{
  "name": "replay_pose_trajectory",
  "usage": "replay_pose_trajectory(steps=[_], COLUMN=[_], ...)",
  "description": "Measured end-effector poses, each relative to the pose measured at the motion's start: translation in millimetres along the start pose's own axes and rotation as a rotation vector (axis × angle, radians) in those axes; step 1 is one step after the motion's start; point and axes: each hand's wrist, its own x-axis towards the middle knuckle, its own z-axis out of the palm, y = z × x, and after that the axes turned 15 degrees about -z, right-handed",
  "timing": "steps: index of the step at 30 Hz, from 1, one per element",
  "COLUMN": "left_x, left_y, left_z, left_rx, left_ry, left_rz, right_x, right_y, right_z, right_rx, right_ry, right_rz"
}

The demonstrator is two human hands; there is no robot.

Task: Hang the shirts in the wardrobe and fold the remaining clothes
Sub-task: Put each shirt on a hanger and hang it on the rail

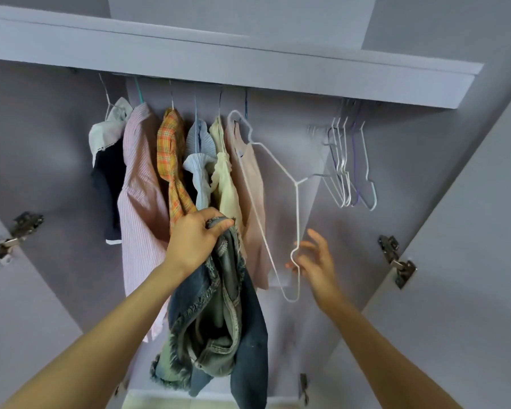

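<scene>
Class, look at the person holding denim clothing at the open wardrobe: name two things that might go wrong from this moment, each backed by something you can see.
1. The right hand only touches the white hanger with loose fingers, so the hanger may slip and drop.
2. The left hand grips the bunched denim garment at one end; threading it onto the hanger single-handed could snag its frayed edges or brush the pink top beside it.

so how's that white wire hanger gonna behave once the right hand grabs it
The white wire hanger looks thin, so probably light and a bit springy. The right hand touches only its lower end with loose fingers, so it may swing. The frayed denim garment in the left hand droops, floppy.
</scene>
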Motion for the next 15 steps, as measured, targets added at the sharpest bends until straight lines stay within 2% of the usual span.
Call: replay_pose_trajectory(steps=[2,4,8,15], left_x=[-8,-13,-19,-21], left_y=[-5,-11,-25,-32], left_z=[-1,-4,-15,-29], left_rx=[-0.010,-0.023,-0.019,0.023], left_ry=[-0.018,-0.023,-0.003,0.051], left_rz=[-0.015,-0.030,-0.073,-0.125], right_x=[-5,-17,-40,-21], right_y=[-3,-1,10,-7], right_z=[5,14,25,26], right_rx=[0.057,-0.078,-0.242,-0.237], right_ry=[-0.172,-0.245,-0.029,0.004], right_rz=[0.148,0.160,0.001,-0.118])
